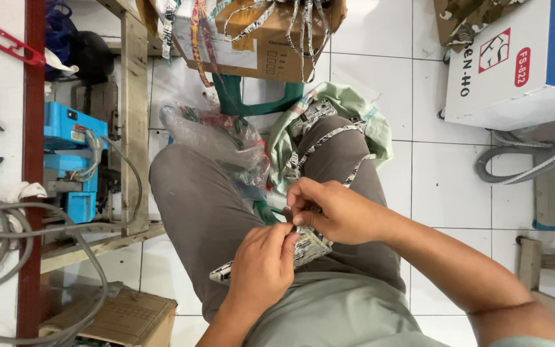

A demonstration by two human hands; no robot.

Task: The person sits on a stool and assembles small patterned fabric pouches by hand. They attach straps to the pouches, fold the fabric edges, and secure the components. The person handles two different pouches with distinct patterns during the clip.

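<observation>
I sit with grey trousers, looking down at my lap. My left hand and my right hand meet above my thighs, both pinching a small patterned black-and-white fabric piece. A thin strap of the same fabric runs from my hands over my right knee toward a pale green bag on the floor. The fingertips hide the spot where the strip is gripped.
A clear plastic bag lies between my knees. A cardboard box with hanging straps rests on a green stool. A wooden table frame, blue motor, cables and red snips are left. A white machine box and hoses are right.
</observation>
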